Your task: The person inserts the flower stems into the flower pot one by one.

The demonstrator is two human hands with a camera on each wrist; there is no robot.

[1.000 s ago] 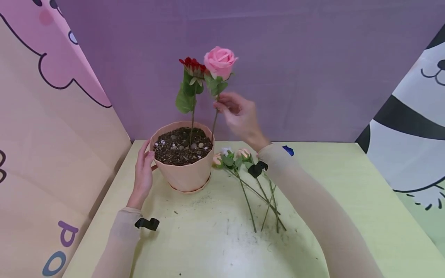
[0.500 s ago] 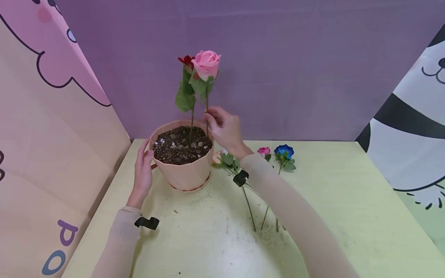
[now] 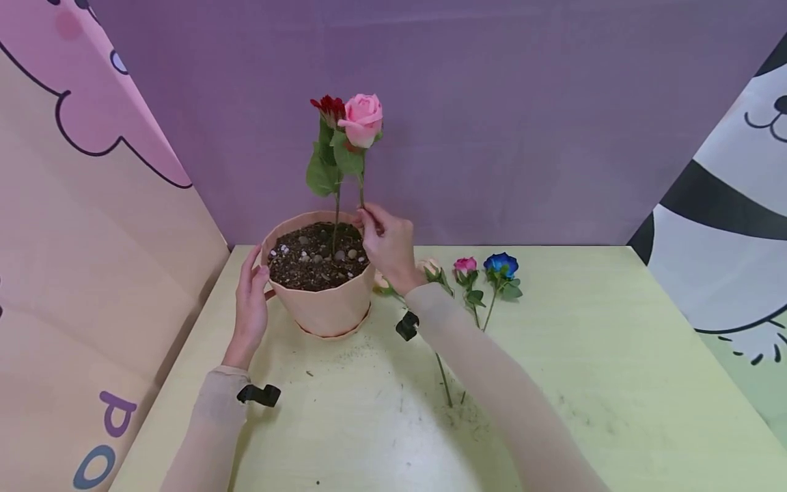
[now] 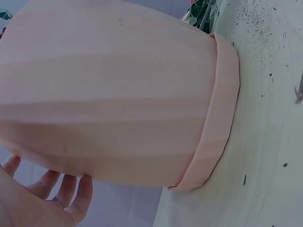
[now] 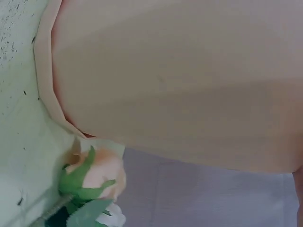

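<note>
- Fingers [image 4: 83, 196] of the left hand [image 3: 251, 307]: slightly spread, tips resting against the left wall of the pot [image 3: 322, 307].
- Pot: upright in its saucer [image 4: 226, 101] on the near-left part of the table [image 3: 615, 355]. The wall is smooth and looks like thin, stiff plastic, possibly slippery. The soil [image 3: 307, 273] probably makes it fairly heavy; steady it by the wall.
- Loose flowers: right of the pot, lying on the table. A peach bloom [image 5: 105, 175] lies just beside the saucer; a magenta bloom [image 3: 465, 265] and a blue bloom [image 3: 501, 264] lie farther right.
- Right hand [image 3: 389, 246]: thumb and fingertips pinch the stem [image 3: 362, 195] above the far-right side of the pot.
- Pink rose [image 3: 363, 121]: head uppermost, nearly vertical. The lower end is hidden by the hand; soil contact cannot be confirmed. Probably artificial: light, with a stiff stem and soft petals. Take hold of the bare stem below the leaves [image 3: 348, 157]; do not squeeze the head.
- Red flower [image 3: 328, 108]: stands in the soil, just left of the rose; contact between the heads cannot be determined.
- Purple backdrop [image 3: 522, 123]: behind the table's far edge.
</note>
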